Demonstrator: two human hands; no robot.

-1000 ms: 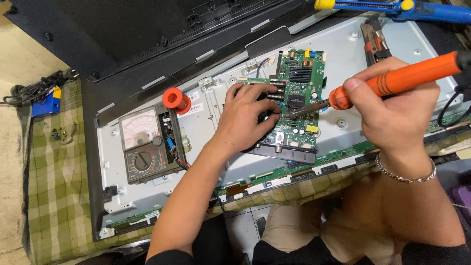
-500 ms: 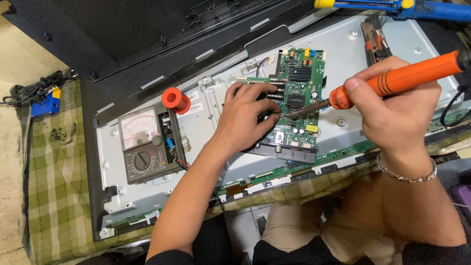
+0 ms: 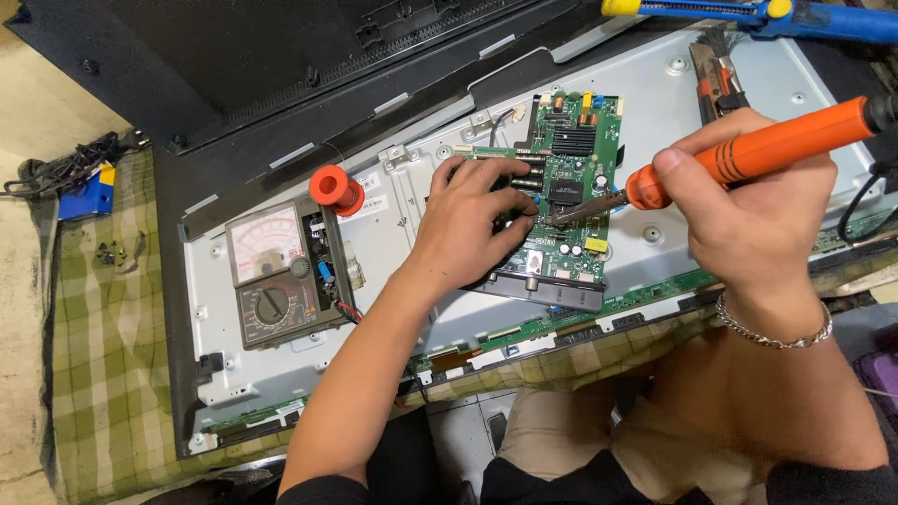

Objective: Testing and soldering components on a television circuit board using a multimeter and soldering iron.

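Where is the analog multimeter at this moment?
In the head view, the multimeter lies on the grey metal back panel, left of the left hand, just below the orange spool.

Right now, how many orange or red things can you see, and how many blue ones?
Orange or red: 2, the soldering iron in the right hand and the small spool.
Blue: 2, the long tool at the top and the block on the cloth.
Total: 4
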